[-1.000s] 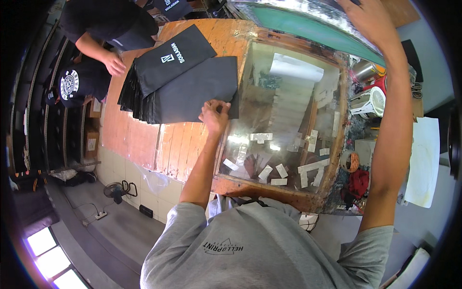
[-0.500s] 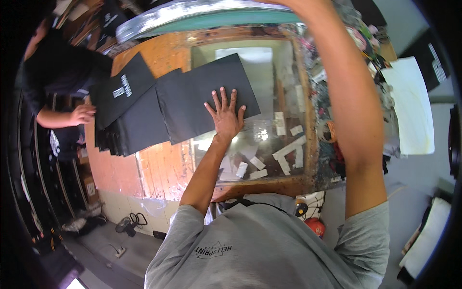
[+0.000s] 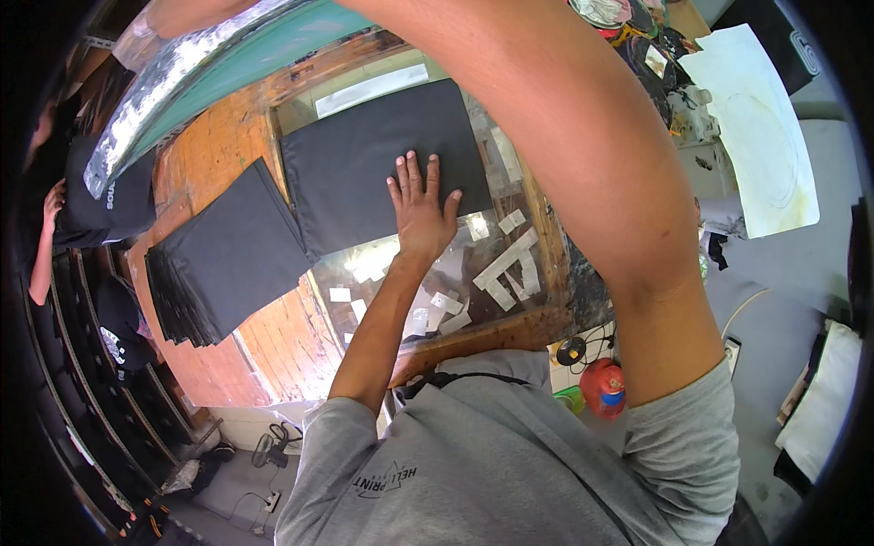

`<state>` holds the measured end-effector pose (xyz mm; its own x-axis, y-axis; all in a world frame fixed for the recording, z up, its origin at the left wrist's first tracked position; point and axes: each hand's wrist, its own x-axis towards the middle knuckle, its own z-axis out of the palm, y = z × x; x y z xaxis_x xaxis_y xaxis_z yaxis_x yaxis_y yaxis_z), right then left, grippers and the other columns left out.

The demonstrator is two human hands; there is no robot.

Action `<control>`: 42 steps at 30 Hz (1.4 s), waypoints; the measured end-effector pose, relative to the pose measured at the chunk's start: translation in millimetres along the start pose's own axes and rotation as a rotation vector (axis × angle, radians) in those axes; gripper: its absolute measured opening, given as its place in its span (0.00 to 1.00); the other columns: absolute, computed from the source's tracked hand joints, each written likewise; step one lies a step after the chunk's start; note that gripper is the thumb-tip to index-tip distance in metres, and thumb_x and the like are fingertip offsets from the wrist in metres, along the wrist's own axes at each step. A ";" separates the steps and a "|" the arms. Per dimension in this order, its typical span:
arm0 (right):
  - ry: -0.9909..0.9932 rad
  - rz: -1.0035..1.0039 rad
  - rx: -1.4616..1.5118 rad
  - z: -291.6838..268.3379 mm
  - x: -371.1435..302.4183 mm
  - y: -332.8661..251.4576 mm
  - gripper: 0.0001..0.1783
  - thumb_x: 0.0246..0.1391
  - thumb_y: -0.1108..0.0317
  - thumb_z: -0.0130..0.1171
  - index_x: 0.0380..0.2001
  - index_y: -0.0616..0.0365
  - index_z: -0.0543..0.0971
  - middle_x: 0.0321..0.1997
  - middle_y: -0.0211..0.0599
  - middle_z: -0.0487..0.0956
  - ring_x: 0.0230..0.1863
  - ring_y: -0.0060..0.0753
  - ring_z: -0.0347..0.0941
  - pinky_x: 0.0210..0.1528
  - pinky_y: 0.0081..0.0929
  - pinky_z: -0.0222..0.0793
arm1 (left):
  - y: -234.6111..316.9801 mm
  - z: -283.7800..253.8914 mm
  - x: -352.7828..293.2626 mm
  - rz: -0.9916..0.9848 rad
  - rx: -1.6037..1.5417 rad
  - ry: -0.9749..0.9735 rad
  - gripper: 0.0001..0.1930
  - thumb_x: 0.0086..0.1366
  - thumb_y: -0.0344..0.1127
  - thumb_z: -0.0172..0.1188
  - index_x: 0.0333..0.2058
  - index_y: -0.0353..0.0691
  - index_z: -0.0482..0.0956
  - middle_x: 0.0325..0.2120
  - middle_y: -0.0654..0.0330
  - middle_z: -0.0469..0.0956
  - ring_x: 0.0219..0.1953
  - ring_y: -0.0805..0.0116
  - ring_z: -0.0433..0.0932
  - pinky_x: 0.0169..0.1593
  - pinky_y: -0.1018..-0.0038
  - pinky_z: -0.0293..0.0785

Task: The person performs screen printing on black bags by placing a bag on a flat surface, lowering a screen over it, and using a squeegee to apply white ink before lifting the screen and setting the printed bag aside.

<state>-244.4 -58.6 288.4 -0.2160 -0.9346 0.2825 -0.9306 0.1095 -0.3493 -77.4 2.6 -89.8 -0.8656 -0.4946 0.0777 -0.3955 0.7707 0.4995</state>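
My left hand (image 3: pixel 425 205) lies flat with fingers spread on a black flat sheet of fabric, perhaps a bag (image 3: pixel 350 159), that covers part of the glass panel (image 3: pixel 332 314) in the table. My right arm (image 3: pixel 583 155) is raised across the upper right and bends out over the top edge. A skin-coloured patch at the top left touches a tilted silver-edged frame with a green face (image 3: pixel 246 68), apparently a printing screen; it seems to be my right hand, its fingers unclear. To the left sits a fanned stack of similar black pieces (image 3: pixel 228 259), touching the sheet's edge.
At the far left a person's hand (image 3: pixel 55 200) is at a printed black piece (image 3: pixel 114 196). Dark racks (image 3: pixel 86 364) stand at the left. White tape strips (image 3: pixel 501 268) lie on the glass. On the right are a cluttered table and a white sheet (image 3: pixel 760 136); below, a red container (image 3: pixel 603 387).
The printed piece has left the stack and is with the other person at the far left. The screen appears farther left and more tilted. My left hand stays flat on the black sheet.
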 end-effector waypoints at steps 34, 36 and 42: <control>-0.034 -0.060 -0.048 -2.2 18.1 -3.5 0.20 0.65 0.57 0.53 0.34 0.65 0.83 0.27 0.40 0.78 0.27 0.29 0.74 0.27 0.27 0.75 | -5.7 -2.1 -46.0 0.023 0.146 0.044 0.29 0.73 0.45 0.53 0.68 0.37 0.68 0.74 0.45 0.55 0.78 0.43 0.45 0.73 0.29 0.28; -0.101 -0.051 -0.023 -4.0 22.7 -6.3 0.19 0.65 0.59 0.53 0.35 0.66 0.83 0.28 0.43 0.79 0.28 0.32 0.75 0.29 0.29 0.76 | -7.6 -1.4 -46.2 0.038 0.148 0.049 0.29 0.73 0.44 0.53 0.68 0.37 0.68 0.74 0.44 0.55 0.78 0.43 0.44 0.72 0.29 0.29; 0.209 -0.098 -0.017 18.0 9.8 -12.0 0.19 0.66 0.58 0.51 0.33 0.65 0.81 0.23 0.39 0.76 0.21 0.31 0.68 0.30 0.36 0.75 | -10.2 -3.7 -48.3 0.080 0.113 0.065 0.29 0.72 0.44 0.53 0.69 0.39 0.68 0.74 0.44 0.55 0.78 0.42 0.43 0.72 0.28 0.29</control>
<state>-230.1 -75.2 279.2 -0.1795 -0.8507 0.4941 -0.9547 0.0294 -0.2962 -30.5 17.2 -95.4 -0.8756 -0.4517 0.1711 -0.3610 0.8474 0.3894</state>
